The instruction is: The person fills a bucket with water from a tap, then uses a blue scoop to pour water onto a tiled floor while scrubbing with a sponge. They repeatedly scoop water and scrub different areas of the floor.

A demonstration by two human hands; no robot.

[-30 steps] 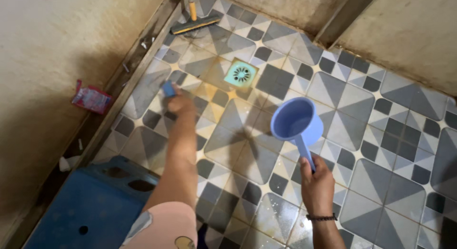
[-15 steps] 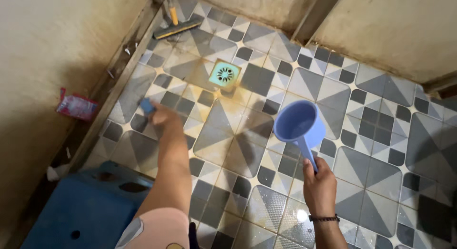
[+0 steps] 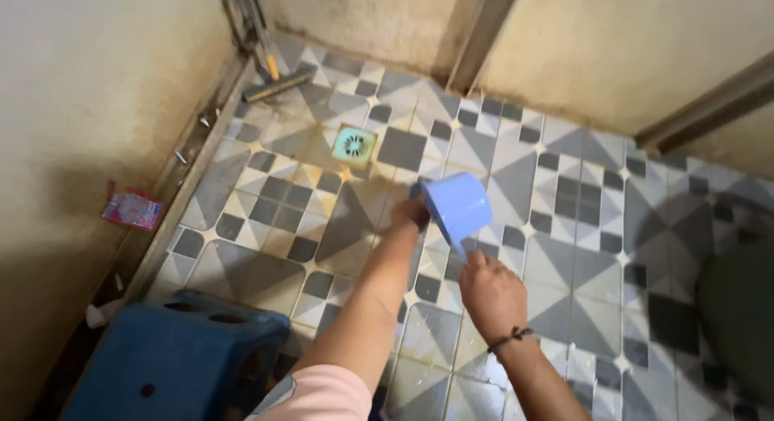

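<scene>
My left hand [image 3: 409,213] reaches down to the patterned grey and white floor tiles [image 3: 556,228], closed around a small blue scrub pad [image 3: 416,190] of which only a corner shows. My right hand [image 3: 490,294], with a dark bracelet at the wrist, grips the handle of a light blue plastic water dipper [image 3: 456,205]. The dipper is tipped forward just to the right of my left hand, nearly touching it. Yellowish stains mark the tiles around my left hand.
A green square floor drain [image 3: 353,145] lies beyond the hands. A brush with a yellow handle [image 3: 278,82] leans in the far corner. A blue plastic stool [image 3: 177,356] stands at the lower left. A pink sachet [image 3: 131,209] sticks to the left wall. A dark round object [image 3: 738,324] is at the right.
My left hand has swept right from the left wall side to the middle of the floor. The dipper has tipped downward and now sits beside that hand. The view has shifted right.
</scene>
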